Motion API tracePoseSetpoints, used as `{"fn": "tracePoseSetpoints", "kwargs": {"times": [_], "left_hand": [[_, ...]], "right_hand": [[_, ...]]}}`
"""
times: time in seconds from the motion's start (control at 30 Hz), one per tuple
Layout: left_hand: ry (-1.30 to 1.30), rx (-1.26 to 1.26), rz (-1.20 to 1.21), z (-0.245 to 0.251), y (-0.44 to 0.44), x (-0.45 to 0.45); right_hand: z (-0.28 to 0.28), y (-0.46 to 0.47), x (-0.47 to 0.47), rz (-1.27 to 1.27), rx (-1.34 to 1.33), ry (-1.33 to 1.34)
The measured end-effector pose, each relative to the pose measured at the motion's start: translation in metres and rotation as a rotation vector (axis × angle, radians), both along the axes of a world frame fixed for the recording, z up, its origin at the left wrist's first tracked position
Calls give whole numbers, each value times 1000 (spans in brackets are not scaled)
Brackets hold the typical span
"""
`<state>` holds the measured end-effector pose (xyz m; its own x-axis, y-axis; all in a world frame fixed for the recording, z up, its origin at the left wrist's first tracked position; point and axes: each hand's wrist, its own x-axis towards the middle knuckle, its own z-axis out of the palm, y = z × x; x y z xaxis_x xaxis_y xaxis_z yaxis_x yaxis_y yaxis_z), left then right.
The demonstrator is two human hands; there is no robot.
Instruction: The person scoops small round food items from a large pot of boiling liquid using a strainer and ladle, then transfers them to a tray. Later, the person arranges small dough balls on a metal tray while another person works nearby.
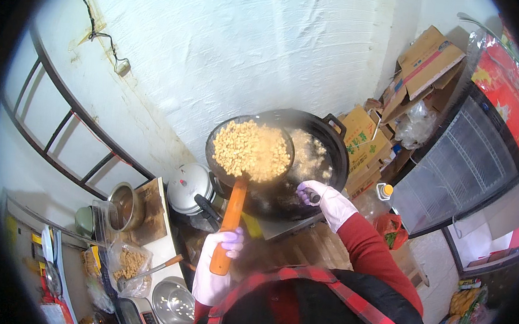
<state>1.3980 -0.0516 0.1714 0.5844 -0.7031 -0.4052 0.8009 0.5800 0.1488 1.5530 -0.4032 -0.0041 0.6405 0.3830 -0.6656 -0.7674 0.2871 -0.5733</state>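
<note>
My left hand (224, 252), in a pale pink and purple glove, is closed around the broad wooden handle (235, 209) of a large round strainer. The strainer's basket is heaped with small golden fried pieces (247, 150), held over the left side of a big black wok (279, 202). More pieces (310, 149) float in bubbling oil at the wok's right, with steam around them. Over the wok's near right edge, my right hand (319, 193), gloved alike, grips a dark tool handle (313, 196). The tool's working end cannot be made out.
A pressure cooker (190, 189) stands left of the wok. On the left counter are a metal pot (126, 208), a bag of golden pieces (131, 263), a ladle (148, 271) and a steel bowl (173, 305). Cardboard boxes (364, 136) and a capped plastic jug (384, 192) sit to the right.
</note>
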Motion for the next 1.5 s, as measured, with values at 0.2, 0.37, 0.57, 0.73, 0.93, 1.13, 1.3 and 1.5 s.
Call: {"fn": "tracePoseSetpoints", "kwargs": {"times": [0.2,0.37,0.57,0.73,0.93,1.13,1.3,1.5], "left_hand": [[67,-38,-35,-6,11,-13],[61,149,-4,-11,18,-20],[41,239,34,-14,10,-15],[1,268,45,-35,4,2],[-146,169,31,-67,-9,28],[129,-94,-193,-78,-36,64],[21,-15,-101,-84,-50,69],[8,-157,-205,-89,-47,77]], "right_hand": [[12,-26,-15,-65,-105,-146],[51,-51,-42,-17,-203,-208],[102,-68,-70,-15,-471,-245],[150,-71,-87,-10,-625,-325],[199,-38,-99,58,-865,-380],[211,2,-113,200,-1103,-357],[206,14,-117,241,-1365,-439],[206,17,-133,325,-1572,-525]]}}
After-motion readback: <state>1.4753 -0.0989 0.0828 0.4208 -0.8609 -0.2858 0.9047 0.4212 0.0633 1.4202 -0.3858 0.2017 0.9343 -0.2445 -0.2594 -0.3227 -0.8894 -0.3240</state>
